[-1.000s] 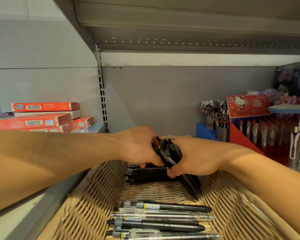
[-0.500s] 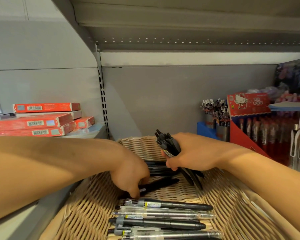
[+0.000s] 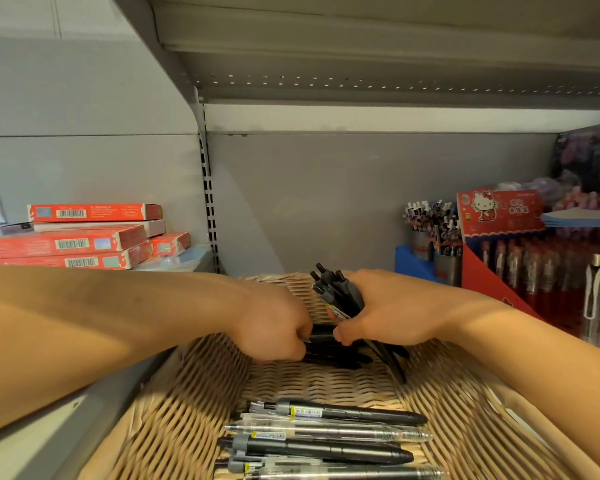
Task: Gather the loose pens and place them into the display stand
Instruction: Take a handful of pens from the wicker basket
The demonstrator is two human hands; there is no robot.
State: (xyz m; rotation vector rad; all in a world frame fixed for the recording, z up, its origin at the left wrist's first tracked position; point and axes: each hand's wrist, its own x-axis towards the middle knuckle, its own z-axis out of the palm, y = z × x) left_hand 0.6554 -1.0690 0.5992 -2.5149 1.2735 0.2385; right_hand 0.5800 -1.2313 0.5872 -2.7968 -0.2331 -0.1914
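1. Pens, a fistful of slim black plastic ones (image 3: 340,294), stand tilted in the right hand (image 3: 392,311), fingers wrapped tight, at 12 o'clock in the woven tan wicker basket (image 3: 194,410).
2. Left hand (image 3: 274,327), fingers curled, pinches at the loose black pens (image 3: 336,358) lying on the basket floor: best to lift one cleanly and feed it into the bundle.
3. More grey and clear pens (image 3: 326,434) wait at 6 o'clock.
4. Red cardboard display stand (image 3: 492,258) sits at 2 o'clock, over the basket's right wall; open room above.
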